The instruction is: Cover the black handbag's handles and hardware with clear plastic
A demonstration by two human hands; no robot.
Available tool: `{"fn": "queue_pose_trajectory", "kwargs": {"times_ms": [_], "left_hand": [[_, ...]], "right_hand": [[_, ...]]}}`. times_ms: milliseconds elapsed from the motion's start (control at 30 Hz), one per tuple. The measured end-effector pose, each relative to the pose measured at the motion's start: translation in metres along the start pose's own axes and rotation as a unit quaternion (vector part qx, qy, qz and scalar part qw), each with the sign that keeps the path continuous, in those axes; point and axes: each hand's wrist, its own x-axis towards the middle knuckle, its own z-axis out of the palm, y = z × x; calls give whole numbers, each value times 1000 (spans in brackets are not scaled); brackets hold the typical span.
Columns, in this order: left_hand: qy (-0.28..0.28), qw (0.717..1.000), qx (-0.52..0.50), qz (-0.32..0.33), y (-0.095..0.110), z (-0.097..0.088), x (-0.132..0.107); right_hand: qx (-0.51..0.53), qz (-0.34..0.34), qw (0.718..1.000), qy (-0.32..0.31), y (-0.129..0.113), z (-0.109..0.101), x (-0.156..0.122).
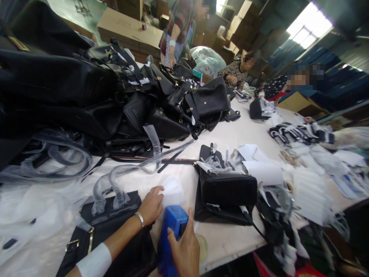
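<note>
My left hand [152, 204], with a bracelet at the wrist, reaches over a black handbag [121, 246]. Its bent fingers are closed at the edge of some thin white sheets [173, 190]. Clear plastic film wraps the handbag's handles [112, 188]. Just right of that bag stands a blue box-shaped holder [170, 231] that looks like a tape dispenser. My right hand [186, 246] is at its right side, thumb and forefinger spread apart; whether it touches the holder I cannot tell. A second black bag [227, 190] lies on its side to the right.
Many black bags [161, 104] are heaped at the back left. Wrapped straps [57, 154] and white wrapping [31, 223] lie at left. Black straps [296, 132] and loose packing sheets [311, 192] cover the right of the table [225, 246]. Several people work across it, near stacked cardboard [129, 30].
</note>
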Motion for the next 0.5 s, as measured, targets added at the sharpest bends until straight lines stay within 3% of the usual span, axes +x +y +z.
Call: {"fn": "queue_pose_trajectory", "kwargs": {"times_ms": [100, 367, 500], "left_hand": [[-9, 1000, 8, -3, -1, 4, -1], [37, 997, 44, -48, 8, 27, -6], [39, 999, 13, -29, 4, 29, -9]], "right_hand": [[10, 4, 1000, -2, 1, -2, -2], [3, 10, 999, -41, -2, 3, 7], [-20, 3, 999, -48, -3, 9, 10]]}}
